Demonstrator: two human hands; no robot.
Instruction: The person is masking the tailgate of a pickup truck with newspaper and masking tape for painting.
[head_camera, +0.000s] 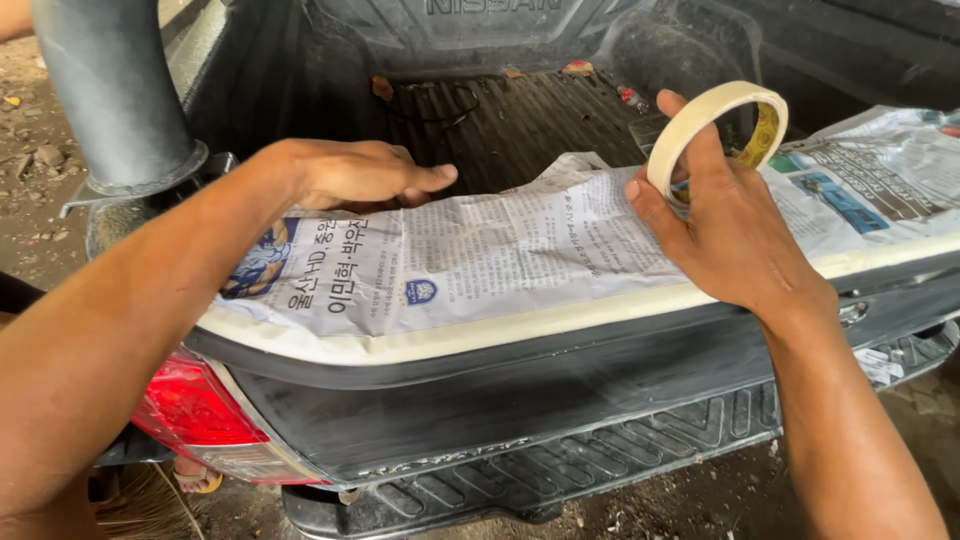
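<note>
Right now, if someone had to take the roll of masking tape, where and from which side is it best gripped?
Probably by its band, pinched through the open core from above. The tape roll stands on edge over the newspaper, its top arc and far rim bare, while the right hand covers its lower near side.

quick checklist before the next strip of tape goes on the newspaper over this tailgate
1. Tape roll in hand: ok, the right hand grips it, thumb through the core.
2. Newspaper held down: ok, the left hand presses flat on its upper left part.
3. Lower edge of paper sealed: ok, a cream tape strip runs along it on the tailgate.
4. Upper edge of paper fixed: not ok, it lies loose and rumpled toward the truck bed.
5. Free end of tape found: cannot tell, hidden by the hand.
6. Tail light covered: not ok, its red lens is bare.
</note>
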